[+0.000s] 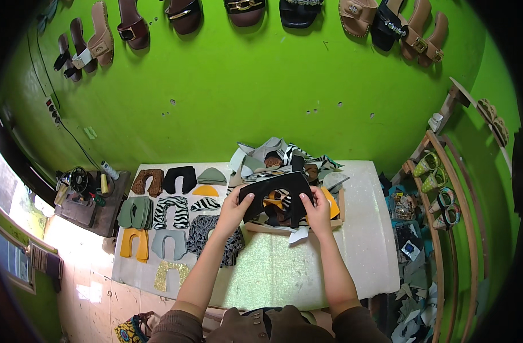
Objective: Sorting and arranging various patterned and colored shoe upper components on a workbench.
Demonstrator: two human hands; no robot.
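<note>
A black U-shaped cut piece (294, 184) is held up over the table by both hands. My left hand (234, 210) grips its left side, thumb on top. On the other side, my right hand (317, 210) pinches the right leg of the U. Below it sits a shallow cardboard box (341, 212) of mixed offcuts, partly hidden by the piece. To the left lie U-shaped pieces: leopard-print (147, 182), black (179, 178), green (137, 212), zebra-print (170, 210), mustard (134, 243), grey (169, 244) and gold glitter (169, 275). Beside my left forearm rests a dark patterned sheet (214, 235).
A heap of scraps (273, 153) lies at the table's back against the green wall (244, 97). Smaller half-round pieces (211, 176) sit left of my left hand. A dark side table (110, 200) holds a machine and thread spools. Right stands a wooden rack (438, 251) with sandals.
</note>
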